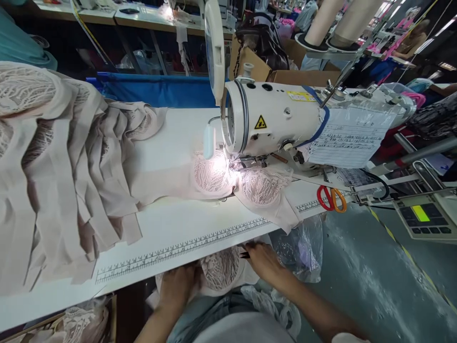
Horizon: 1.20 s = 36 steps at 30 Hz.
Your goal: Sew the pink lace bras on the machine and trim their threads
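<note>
Below the table's front edge, a pale pink lace bra (220, 270) lies over my lap, partly hidden by the table. My left hand (178, 286) is closed on its left side, with the fingertips partly out of sight and slightly blurred. At the bra's right side is my right hand (262, 259), its fingers closed around thread snips (244, 255), of which only the dark tips show. Another lace bra (261, 186) lies on the table under the lit needle area of the white sewing machine (274, 114), its right wing hanging over the edge.
Several pale bras (64, 166) are piled on the table's left side. A ruler strip (185, 247) runs along the front edge. Orange- and red-handled scissors (332, 199) hang at the right, near a control panel (426, 216). A plastic bag (303, 252) hangs below the table.
</note>
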Available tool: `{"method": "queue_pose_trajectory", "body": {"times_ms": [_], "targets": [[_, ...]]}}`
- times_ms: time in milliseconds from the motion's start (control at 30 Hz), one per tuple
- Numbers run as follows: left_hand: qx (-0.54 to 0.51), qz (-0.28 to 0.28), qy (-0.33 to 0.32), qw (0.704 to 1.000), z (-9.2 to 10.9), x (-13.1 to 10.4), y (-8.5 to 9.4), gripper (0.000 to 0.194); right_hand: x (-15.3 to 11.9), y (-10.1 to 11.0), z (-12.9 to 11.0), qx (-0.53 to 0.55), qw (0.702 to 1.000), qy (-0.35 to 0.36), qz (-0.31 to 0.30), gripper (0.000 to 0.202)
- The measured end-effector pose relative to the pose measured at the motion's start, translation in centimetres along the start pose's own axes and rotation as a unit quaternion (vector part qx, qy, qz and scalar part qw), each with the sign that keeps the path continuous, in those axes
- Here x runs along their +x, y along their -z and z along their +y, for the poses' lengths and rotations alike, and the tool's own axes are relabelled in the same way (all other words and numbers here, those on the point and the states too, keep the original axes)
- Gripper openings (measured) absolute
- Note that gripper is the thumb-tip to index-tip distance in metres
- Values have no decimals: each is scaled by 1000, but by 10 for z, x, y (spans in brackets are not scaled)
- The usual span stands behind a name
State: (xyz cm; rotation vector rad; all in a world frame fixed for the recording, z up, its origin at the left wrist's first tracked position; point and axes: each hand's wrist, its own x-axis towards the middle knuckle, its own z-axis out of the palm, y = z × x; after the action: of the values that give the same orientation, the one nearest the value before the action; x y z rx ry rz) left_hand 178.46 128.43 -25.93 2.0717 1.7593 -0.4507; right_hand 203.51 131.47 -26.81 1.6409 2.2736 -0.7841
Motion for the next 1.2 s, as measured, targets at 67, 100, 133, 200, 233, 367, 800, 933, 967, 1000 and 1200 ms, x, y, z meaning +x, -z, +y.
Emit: {"method": "queue_pose_trajectory", "body": {"times_ms": [67, 100, 133, 200, 233, 367, 800, 933, 967, 1000, 1200], "targets": [[6, 73, -41, 996, 6, -8, -3, 38, -2, 2, 1, -22, 999, 7, 23, 24], [3, 123, -86, 989, 8, -14, -2, 42, -5, 5, 2, -32, 998, 36, 45, 22], [-8, 175, -150, 973, 10, -18, 0, 42, -8, 8, 2, -41, 992, 90, 78, 17], [-49, 256, -303, 916, 15, -20, 14, 33, -14, 22, 1, -61, 948, 254, 180, 24], [-68, 292, -370, 879, 16, -16, 26, 26, -15, 32, 1, -70, 907, 338, 242, 31], [-67, 388, -415, 820, 18, 32, 98, 22, 4, 97, 8, -93, 817, 372, 430, 21], [81, 256, -390, 881, 11, 139, 155, 24, 121, 200, 50, -163, 940, 93, 286, 17], [92, 284, -376, 877, 15, 131, 157, 35, 115, 201, 54, -183, 942, 127, 253, 28], [100, 284, -369, 879, 16, 130, 157, 36, 114, 201, 54, -191, 941, 142, 242, 34], [112, 282, -360, 882, 16, 129, 158, 37, 113, 202, 54, -196, 939, 161, 232, 41], [177, 310, -308, 882, 15, 128, 160, 49, 109, 201, 50, -157, 939, 240, 191, 62]]}}
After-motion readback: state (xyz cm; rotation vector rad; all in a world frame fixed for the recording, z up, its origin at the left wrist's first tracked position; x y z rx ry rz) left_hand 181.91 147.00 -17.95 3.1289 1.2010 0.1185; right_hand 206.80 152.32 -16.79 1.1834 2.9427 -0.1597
